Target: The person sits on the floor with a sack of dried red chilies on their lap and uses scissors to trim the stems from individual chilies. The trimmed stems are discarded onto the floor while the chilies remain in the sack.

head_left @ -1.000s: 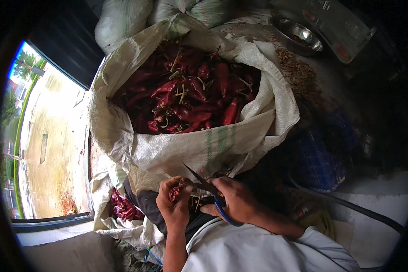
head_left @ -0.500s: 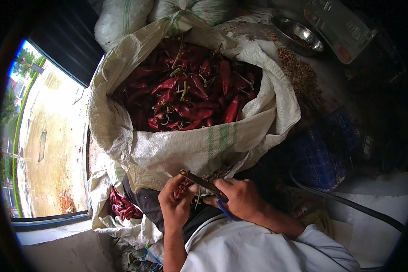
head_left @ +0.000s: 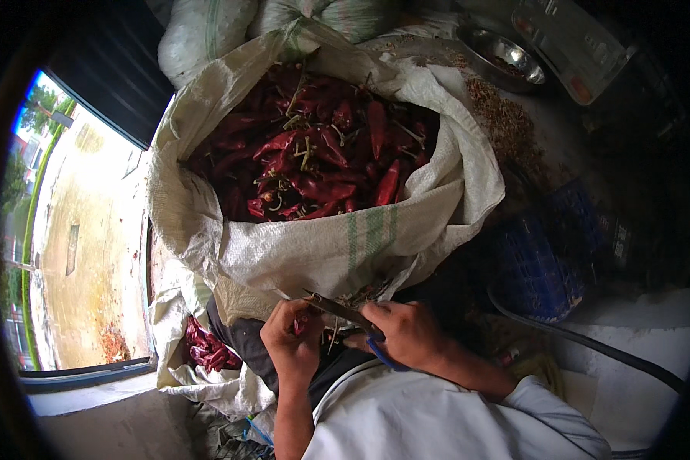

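Note:
My left hand (head_left: 290,343) is closed on a dried red chili pepper (head_left: 304,320), partly hidden by my fingers. In my right hand (head_left: 408,335) is a pair of scissors (head_left: 339,310) with dark blades and blue handles, the blades pointing left past the chili. A thin pale stem hangs just below the blades. Beyond both hands stands a large white woven sack (head_left: 291,249), its mouth rolled wide open. Dark red dried chilies (head_left: 314,157) fill it, several with pale stems showing.
A smaller white sack (head_left: 175,377) at lower left holds more red chilies (head_left: 205,346). Full sacks (head_left: 207,38) stand behind. At the right are a metal bowl (head_left: 506,61), scattered stem bits (head_left: 506,115), a blue plastic crate (head_left: 540,276) and a dark hose (head_left: 590,343). A bright doorway opens left.
My left hand has shifted slightly left with the chili, away from the scissors. My right hand stays nearly in place.

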Motion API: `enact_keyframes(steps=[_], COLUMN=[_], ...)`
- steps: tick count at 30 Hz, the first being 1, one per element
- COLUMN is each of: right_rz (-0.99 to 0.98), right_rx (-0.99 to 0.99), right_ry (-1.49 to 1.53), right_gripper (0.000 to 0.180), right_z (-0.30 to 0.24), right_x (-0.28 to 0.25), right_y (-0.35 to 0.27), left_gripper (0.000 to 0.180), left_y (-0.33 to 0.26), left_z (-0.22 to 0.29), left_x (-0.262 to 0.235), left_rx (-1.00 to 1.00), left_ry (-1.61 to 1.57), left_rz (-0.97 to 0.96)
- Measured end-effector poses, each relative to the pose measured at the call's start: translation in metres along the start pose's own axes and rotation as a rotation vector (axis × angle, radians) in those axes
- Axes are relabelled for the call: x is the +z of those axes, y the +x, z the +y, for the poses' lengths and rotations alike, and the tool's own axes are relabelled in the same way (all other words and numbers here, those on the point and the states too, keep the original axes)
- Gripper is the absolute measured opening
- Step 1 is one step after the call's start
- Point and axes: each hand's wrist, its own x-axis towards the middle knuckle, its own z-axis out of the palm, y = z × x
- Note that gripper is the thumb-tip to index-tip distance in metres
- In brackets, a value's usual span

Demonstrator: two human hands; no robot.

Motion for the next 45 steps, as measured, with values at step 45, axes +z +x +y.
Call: enact_keyframes(steps=[45], right_rz=[-0.479], right_rx=[0.184], right_ry=[1.037], right_gripper=[0.033], right_z=[0.037], right_x=[0.050], right_y=[-0.023], left_gripper=[0.024], left_y=[0.231], left_z=[0.004], left_x=[-0.035], left_rx=[0.463], left_ry=[0.986], left_rz=[0.075])
